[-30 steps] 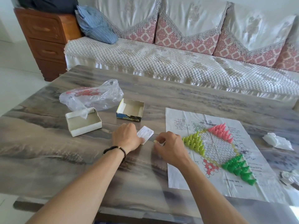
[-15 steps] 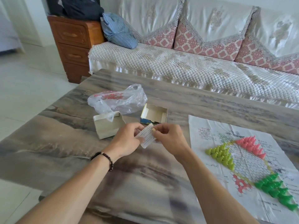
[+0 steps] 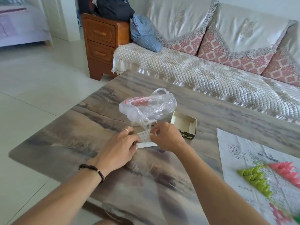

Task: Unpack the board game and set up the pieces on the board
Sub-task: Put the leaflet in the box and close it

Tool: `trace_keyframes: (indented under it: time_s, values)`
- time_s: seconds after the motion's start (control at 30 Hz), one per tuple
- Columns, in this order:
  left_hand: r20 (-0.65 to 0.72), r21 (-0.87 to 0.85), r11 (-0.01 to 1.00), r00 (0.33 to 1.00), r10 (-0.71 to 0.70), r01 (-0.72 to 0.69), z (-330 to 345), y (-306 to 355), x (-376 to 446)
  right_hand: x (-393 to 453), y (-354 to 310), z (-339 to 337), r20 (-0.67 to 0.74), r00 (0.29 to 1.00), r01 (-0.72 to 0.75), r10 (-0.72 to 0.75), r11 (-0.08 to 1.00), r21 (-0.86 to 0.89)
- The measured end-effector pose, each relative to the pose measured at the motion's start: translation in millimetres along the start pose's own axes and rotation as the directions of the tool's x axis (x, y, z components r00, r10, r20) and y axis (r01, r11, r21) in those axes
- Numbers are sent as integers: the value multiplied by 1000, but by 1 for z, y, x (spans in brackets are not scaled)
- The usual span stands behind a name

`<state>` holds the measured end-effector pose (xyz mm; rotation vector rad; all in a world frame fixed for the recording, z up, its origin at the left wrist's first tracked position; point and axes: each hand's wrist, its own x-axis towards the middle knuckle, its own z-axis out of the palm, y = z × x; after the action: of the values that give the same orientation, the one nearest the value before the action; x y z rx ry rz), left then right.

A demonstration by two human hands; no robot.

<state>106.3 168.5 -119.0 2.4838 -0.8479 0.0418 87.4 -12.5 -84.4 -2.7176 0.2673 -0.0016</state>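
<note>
Hands carrying paper slip (image 3: 145, 137) leftward from board edge, now over box half by plastic bag (image 3: 146, 106). Left hand (image 3: 118, 150) and right hand (image 3: 165, 137) fingers pinching slip. Paper board (image 3: 240, 161) with pieces (image 3: 254, 179) lying right on tabletop (image 3: 73, 127). Probably clearing leftovers; next, dropping slip into box.

Plastic bag (image 3: 147, 106) behind both hands, open box (image 3: 185, 125) right of it (board sheet (image 3: 243, 159) farther right)

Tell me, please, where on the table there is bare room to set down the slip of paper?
Bare tabletop lies left of the left hand, and also between the open box and the paper board. Around the plastic bag and both hands it is crowded.
</note>
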Motion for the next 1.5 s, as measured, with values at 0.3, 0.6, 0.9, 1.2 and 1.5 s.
trace_keyframes:
  time_s: [0.3, 0.6, 0.9, 1.2, 1.5]
  values:
    - [-9, -57, 992, 993, 117, -117, 21, 28, 8, -13, 57, -43, -41, 996, -75, 80, 991, 108]
    - [174, 23, 997, 982, 67, -72, 36, 38, 52, -12, 106, -33, -88, 981, -192, 175, 948, -253]
    - [214, -109, 994, 976, 38, -15, 41, 45, 52, -21, 90, -105, -185, 944, -167, 274, 878, 449]
    - [33, -740, 672, 999, -15, 34, 9, 75, 63, -38, 77, -98, 239, 945, -295, 225, 261, 919]
    - [35, -595, 792, 989, -145, 138, 10, 66, 80, -13, 66, -51, 103, 941, -284, 323, 587, 758]
